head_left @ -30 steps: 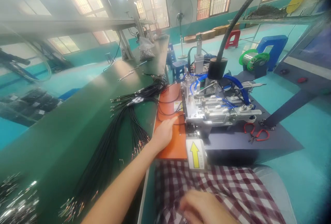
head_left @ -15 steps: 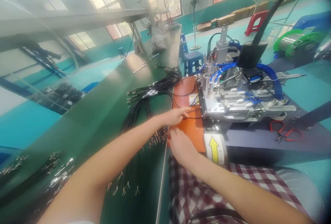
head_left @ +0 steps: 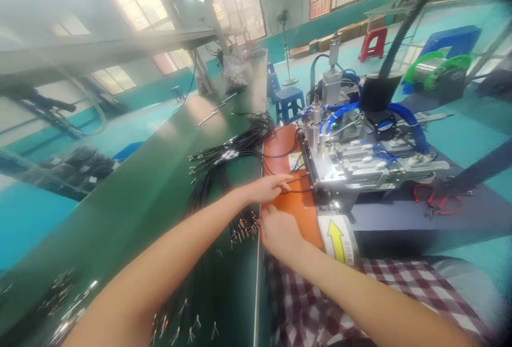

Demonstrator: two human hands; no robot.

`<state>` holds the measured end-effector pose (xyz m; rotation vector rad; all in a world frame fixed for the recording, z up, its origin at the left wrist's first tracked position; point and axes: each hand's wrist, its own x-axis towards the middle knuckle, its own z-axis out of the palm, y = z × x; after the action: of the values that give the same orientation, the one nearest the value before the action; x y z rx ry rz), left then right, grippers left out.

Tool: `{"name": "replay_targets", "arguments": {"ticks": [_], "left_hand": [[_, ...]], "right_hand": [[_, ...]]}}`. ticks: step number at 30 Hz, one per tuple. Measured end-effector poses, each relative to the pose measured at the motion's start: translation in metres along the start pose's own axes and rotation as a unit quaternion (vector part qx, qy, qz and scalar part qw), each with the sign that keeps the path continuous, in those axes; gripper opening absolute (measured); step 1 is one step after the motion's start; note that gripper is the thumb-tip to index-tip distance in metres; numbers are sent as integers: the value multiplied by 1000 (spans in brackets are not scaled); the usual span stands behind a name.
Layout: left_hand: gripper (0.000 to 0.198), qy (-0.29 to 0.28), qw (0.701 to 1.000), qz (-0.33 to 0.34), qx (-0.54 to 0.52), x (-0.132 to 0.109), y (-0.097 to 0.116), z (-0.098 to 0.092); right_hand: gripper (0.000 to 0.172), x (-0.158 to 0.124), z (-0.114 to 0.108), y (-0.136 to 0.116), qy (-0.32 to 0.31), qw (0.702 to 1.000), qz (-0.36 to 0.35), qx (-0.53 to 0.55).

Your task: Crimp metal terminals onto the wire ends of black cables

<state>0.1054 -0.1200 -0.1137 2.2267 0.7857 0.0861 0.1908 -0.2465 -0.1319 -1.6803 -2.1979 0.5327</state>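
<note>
My left hand (head_left: 272, 188) reaches over the orange plate (head_left: 306, 213), its fingers closed around a thin black cable (head_left: 300, 191) that runs to the front of the metal machine (head_left: 332, 168). Another black cable lies just above those fingers. Nearer to me, my right hand (head_left: 280, 232) is curled at the plate's left edge, fingertips bent down. What it grips, if anything, is hidden. Beside it, stripped copper wire ends (head_left: 244, 229) spread at the green table's edge. A bundle of black cables (head_left: 212, 179) lies on the green table (head_left: 152, 197), left of both hands.
A white roll-shaped part with a yellow arrow (head_left: 336, 237) sits right of my right forearm. Red-handled pliers (head_left: 436, 203) rest on the grey machine table. Behind stand a blue stool (head_left: 290, 100), a fan (head_left: 283, 16) and a green wire spool (head_left: 436, 69). More wire ends lie at lower left.
The camera view has turned slightly, so the background sits further left and the near things a little lower. Both hands keep nearly the same place over the orange plate.
</note>
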Motion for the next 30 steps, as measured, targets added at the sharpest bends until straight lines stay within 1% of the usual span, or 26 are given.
{"name": "replay_targets", "arguments": {"ticks": [3, 5, 8, 10, 12, 13, 15, 17, 20, 23, 26, 28, 30], "left_hand": [[62, 5, 1000, 12, 5, 2, 1, 0], [59, 3, 1000, 15, 13, 4, 2, -1], [48, 7, 999, 4, 43, 5, 3, -11], [36, 27, 996, -17, 86, -2, 0, -21], [22, 43, 988, -43, 145, -18, -7, -32], [19, 44, 982, -56, 177, -28, -11, -36], [20, 30, 967, -80, 239, -50, -20, -40], [22, 22, 950, -103, 293, -70, -27, -39], [26, 26, 928, -126, 350, -90, -34, -33], [24, 27, 917, -134, 375, -97, -36, -29], [24, 32, 915, -143, 375, -99, -37, -29], [23, 50, 916, -157, 366, -101, -38, -31], [24, 88, 912, -186, 355, -105, -40, -35]], "right_hand": [[21, 4, -1, -6, -4, 1000, 10, -8], [25, 7, -2, -9, -10, 1000, 20, -9], [28, 10, -4, -9, -20, 999, 33, -2], [24, 10, -6, -7, -25, 999, 39, 8], [22, 9, -9, -4, -27, 998, 44, 21], [22, 8, -10, -2, -26, 998, 45, 28], [22, 5, -12, 0, -25, 998, 45, 39], [22, 3, -11, 1, -27, 998, 41, 49], [22, 0, -8, -2, -28, 997, 29, 60], [20, -3, -6, -5, -26, 997, 15, 67], [21, -4, -7, -8, -27, 997, 5, 71], [20, -4, -7, -9, -31, 997, 3, 70], [19, -3, -7, -11, -37, 997, 2, 66]]}}
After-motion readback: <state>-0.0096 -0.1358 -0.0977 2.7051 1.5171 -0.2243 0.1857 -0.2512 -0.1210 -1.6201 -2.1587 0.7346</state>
